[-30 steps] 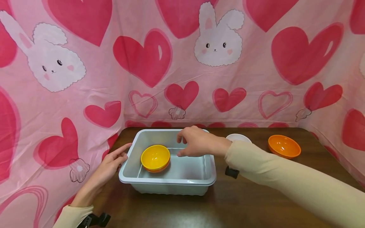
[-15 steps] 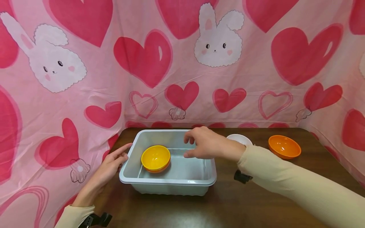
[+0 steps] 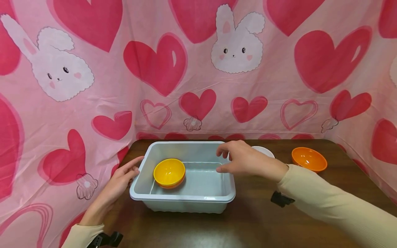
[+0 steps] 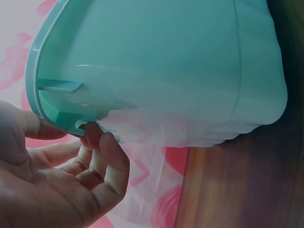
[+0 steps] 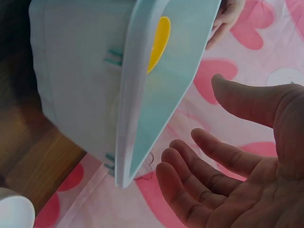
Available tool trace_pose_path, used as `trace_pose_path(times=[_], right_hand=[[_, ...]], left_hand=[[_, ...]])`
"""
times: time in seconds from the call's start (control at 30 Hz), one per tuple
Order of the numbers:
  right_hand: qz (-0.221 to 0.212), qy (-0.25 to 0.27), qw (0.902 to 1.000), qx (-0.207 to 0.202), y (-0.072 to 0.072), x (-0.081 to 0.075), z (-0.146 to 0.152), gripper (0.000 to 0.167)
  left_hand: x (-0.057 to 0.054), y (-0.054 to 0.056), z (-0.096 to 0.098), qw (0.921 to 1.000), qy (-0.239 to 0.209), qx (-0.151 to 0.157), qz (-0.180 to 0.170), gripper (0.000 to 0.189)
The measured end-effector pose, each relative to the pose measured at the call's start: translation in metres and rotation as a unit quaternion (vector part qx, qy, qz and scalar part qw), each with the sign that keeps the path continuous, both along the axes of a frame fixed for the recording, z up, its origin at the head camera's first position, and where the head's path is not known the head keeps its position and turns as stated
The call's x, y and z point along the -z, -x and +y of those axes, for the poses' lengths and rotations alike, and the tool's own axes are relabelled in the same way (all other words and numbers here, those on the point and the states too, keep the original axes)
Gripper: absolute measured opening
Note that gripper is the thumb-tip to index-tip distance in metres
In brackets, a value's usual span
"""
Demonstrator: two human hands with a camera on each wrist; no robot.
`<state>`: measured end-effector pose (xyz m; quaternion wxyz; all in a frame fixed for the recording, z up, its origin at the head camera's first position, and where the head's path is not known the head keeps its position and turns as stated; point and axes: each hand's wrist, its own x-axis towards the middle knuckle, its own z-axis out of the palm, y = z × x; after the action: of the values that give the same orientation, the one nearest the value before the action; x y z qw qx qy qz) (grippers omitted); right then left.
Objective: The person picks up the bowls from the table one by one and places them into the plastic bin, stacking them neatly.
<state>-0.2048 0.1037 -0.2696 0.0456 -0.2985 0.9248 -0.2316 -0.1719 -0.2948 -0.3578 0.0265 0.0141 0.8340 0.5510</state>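
A pale grey-green plastic tub (image 3: 186, 203) stands on the table. Inside it, toward its left end, a yellow bowl (image 3: 169, 171) is nested in an orange one whose edge shows below. My left hand (image 3: 119, 181) holds the tub's left rim; in the left wrist view its curled fingers (image 4: 111, 152) are at the underside of the rim by a small handle slot. Over the tub's right rim hangs my right hand (image 3: 242, 160), fingers loosely bent and apart, holding nothing. Partly hidden behind that hand is a white bowl (image 3: 263, 151).
An orange bowl (image 3: 309, 159) sits on the brown wooden table (image 3: 279, 220) at the far right. A pink curtain (image 3: 198, 79) with hearts and rabbits hangs along the back and both sides.
My right hand has moved rightward from over the middle of the tub to its right rim. The left hand, the tub and the bowls have stayed in place.
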Motion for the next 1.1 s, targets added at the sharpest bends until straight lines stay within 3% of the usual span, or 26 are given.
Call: trace_pose_path(times=[0.4, 0.83, 1.1], right_hand=[[-0.011, 0.014, 0.9983, 0.055, -0.008, 0.005, 0.028, 0.045], [0.047, 0.033, 0.9968, 0.056, -0.01, 0.034, 0.053, 0.039], [0.033, 0.054, 0.9954, 0.072, -0.003, 0.05, 0.07, 0.04]], left_hand=[[0.002, -0.001, -0.001, 1.0, -0.006, 0.0, -0.001, 0.056], [0.001, -0.001, -0.001, 0.9999, -0.008, 0.006, -0.006, 0.056], [0.0, -0.002, 0.0, 0.9999, -0.013, 0.006, 0.0, 0.055]])
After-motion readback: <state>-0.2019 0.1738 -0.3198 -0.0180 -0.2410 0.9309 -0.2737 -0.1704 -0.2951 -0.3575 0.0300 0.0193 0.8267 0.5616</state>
